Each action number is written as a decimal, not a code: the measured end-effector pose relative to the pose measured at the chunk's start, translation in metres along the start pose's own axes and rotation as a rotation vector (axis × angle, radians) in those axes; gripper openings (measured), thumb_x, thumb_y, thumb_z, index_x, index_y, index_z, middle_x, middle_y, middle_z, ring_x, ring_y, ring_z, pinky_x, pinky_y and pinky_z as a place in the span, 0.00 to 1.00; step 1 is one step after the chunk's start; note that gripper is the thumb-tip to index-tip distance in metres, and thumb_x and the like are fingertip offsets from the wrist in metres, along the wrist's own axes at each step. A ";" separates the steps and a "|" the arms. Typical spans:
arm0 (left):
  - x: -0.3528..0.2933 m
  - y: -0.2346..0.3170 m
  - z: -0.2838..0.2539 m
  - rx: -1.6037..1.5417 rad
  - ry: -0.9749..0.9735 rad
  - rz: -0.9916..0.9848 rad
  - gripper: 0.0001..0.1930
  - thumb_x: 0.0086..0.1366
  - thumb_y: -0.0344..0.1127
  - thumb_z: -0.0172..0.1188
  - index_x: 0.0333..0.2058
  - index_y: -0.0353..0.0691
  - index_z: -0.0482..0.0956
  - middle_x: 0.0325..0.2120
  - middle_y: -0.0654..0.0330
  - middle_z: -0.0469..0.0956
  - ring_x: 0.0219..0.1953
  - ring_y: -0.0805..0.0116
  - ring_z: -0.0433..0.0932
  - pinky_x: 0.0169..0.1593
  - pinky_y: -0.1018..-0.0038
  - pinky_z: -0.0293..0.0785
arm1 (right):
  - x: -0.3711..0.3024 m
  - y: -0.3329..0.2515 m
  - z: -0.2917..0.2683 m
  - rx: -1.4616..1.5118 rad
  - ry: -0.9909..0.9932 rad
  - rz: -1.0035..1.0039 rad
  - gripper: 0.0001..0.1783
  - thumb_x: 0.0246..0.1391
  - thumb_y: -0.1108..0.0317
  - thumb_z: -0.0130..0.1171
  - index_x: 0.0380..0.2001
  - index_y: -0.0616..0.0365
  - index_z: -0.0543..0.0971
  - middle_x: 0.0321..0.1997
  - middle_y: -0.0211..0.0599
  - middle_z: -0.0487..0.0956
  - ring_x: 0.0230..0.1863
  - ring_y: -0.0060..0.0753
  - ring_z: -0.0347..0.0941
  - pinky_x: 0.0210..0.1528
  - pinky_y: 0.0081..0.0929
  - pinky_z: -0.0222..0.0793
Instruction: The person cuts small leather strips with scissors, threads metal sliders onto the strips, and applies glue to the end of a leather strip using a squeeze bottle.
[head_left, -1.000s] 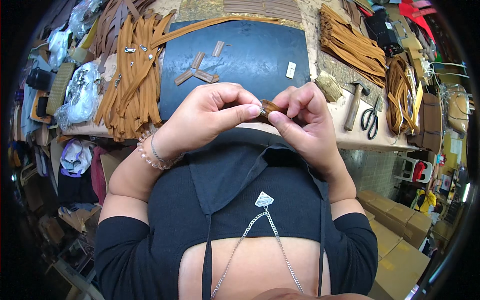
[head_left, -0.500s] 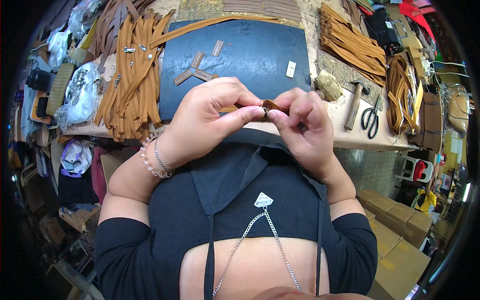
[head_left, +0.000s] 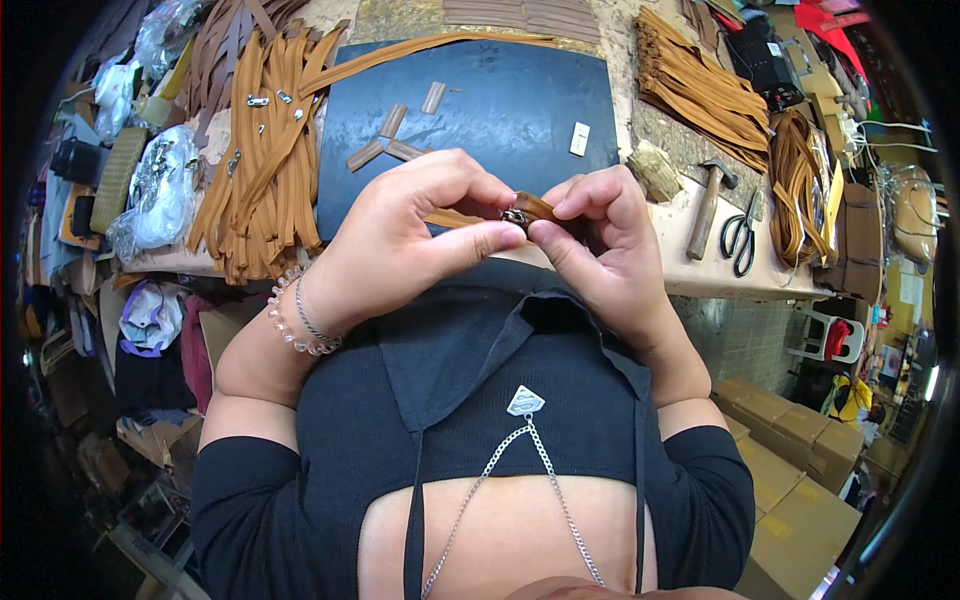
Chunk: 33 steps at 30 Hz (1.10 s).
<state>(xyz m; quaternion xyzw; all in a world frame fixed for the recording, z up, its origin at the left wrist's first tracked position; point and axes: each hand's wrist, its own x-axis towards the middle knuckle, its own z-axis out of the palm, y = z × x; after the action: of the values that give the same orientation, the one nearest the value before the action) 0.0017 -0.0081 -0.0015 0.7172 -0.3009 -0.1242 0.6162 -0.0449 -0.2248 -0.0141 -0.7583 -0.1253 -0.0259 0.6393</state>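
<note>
Close in front of my chest, both hands meet at a brown zipper tape (head_left: 540,206) with a small metal zipper slider (head_left: 514,216) on it. My left hand (head_left: 410,215) pinches at the slider between thumb and forefinger. Thumb and curled fingers of my right hand (head_left: 612,240) grip the tape just right of the slider. Part of the tape shows behind my left fingers; the rest is hidden by the hands. Beyond lies a dark board (head_left: 480,130) with several short brown strips (head_left: 393,121) and a small pale rectangular piece (head_left: 580,139).
Brown zipper tapes (head_left: 265,190) hang over the table's left edge, with metal sliders on them. A second bundle (head_left: 700,85) lies far right. Right of the board are a rough block (head_left: 655,170), a hammer (head_left: 706,214), scissors (head_left: 741,238) and a coiled bundle (head_left: 795,185).
My fingers have shifted slightly apart, and the metal slider and more of the brown tape show between them. My right hand has risen a little. The things on the table stay put.
</note>
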 end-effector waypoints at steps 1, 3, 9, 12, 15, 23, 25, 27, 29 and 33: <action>0.001 -0.001 -0.001 0.043 0.013 -0.015 0.08 0.59 0.28 0.68 0.36 0.33 0.80 0.35 0.59 0.78 0.38 0.69 0.76 0.44 0.75 0.71 | 0.001 -0.002 0.001 0.000 -0.008 -0.009 0.13 0.55 0.79 0.65 0.38 0.57 0.70 0.36 0.32 0.74 0.36 0.21 0.73 0.39 0.21 0.72; 0.001 -0.001 -0.002 0.086 0.026 -0.031 0.08 0.58 0.28 0.69 0.35 0.33 0.80 0.35 0.59 0.77 0.38 0.70 0.76 0.44 0.74 0.71 | 0.002 -0.003 0.001 0.000 -0.018 -0.018 0.13 0.55 0.79 0.64 0.38 0.57 0.71 0.36 0.32 0.74 0.35 0.21 0.73 0.39 0.21 0.71; 0.001 -0.002 -0.002 0.002 0.001 -0.067 0.08 0.56 0.28 0.70 0.32 0.33 0.79 0.31 0.60 0.77 0.36 0.70 0.75 0.43 0.75 0.71 | 0.005 0.004 0.005 -0.008 -0.091 -0.105 0.13 0.50 0.87 0.61 0.33 0.59 0.70 0.34 0.36 0.74 0.35 0.27 0.75 0.38 0.22 0.72; 0.000 -0.006 0.000 0.058 0.065 -0.010 0.08 0.56 0.27 0.70 0.30 0.34 0.79 0.29 0.60 0.78 0.35 0.70 0.75 0.43 0.75 0.70 | 0.008 0.002 0.008 -0.053 -0.082 -0.267 0.14 0.46 0.91 0.57 0.30 0.60 0.69 0.32 0.39 0.74 0.35 0.35 0.76 0.38 0.25 0.73; 0.000 0.000 0.000 0.072 0.028 -0.038 0.08 0.55 0.27 0.70 0.29 0.34 0.79 0.29 0.60 0.78 0.35 0.70 0.75 0.42 0.75 0.71 | 0.010 0.001 0.006 -0.057 -0.076 -0.260 0.15 0.44 0.93 0.55 0.27 0.60 0.69 0.30 0.40 0.73 0.35 0.39 0.76 0.38 0.28 0.73; 0.002 -0.003 0.001 0.125 0.052 0.005 0.08 0.54 0.27 0.71 0.29 0.33 0.79 0.29 0.59 0.78 0.34 0.68 0.76 0.41 0.74 0.71 | 0.010 0.005 0.003 -0.110 -0.117 -0.262 0.15 0.38 0.92 0.55 0.27 0.61 0.70 0.30 0.42 0.74 0.34 0.42 0.74 0.38 0.30 0.72; 0.002 -0.003 0.001 0.120 0.049 0.000 0.08 0.54 0.26 0.71 0.28 0.33 0.79 0.28 0.59 0.78 0.34 0.68 0.76 0.41 0.74 0.71 | 0.011 0.006 0.003 -0.080 -0.116 -0.242 0.15 0.38 0.92 0.54 0.27 0.61 0.70 0.30 0.42 0.74 0.34 0.42 0.74 0.38 0.31 0.72; 0.003 -0.004 0.002 0.115 0.046 -0.005 0.08 0.54 0.26 0.70 0.28 0.33 0.79 0.28 0.58 0.78 0.34 0.68 0.76 0.41 0.73 0.72 | 0.011 0.004 0.005 -0.098 -0.121 -0.266 0.15 0.39 0.92 0.54 0.27 0.61 0.70 0.29 0.42 0.73 0.33 0.42 0.74 0.38 0.30 0.71; 0.004 -0.007 0.002 0.151 0.056 -0.013 0.08 0.54 0.27 0.71 0.29 0.33 0.79 0.28 0.58 0.78 0.34 0.67 0.76 0.41 0.73 0.72 | 0.012 0.006 0.007 -0.077 -0.104 -0.254 0.15 0.39 0.92 0.53 0.28 0.61 0.70 0.29 0.41 0.73 0.33 0.40 0.74 0.38 0.29 0.71; 0.005 0.004 -0.002 0.151 0.017 0.061 0.07 0.56 0.26 0.69 0.30 0.32 0.79 0.29 0.55 0.80 0.32 0.64 0.80 0.39 0.72 0.75 | 0.009 0.010 0.003 0.027 -0.123 -0.061 0.16 0.46 0.92 0.54 0.35 0.60 0.71 0.34 0.37 0.74 0.38 0.30 0.75 0.42 0.25 0.73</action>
<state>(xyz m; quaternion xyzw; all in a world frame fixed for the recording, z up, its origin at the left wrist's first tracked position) 0.0059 -0.0093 0.0035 0.7532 -0.3258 -0.0760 0.5663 -0.0346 -0.2222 -0.0220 -0.7456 -0.1878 0.0030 0.6394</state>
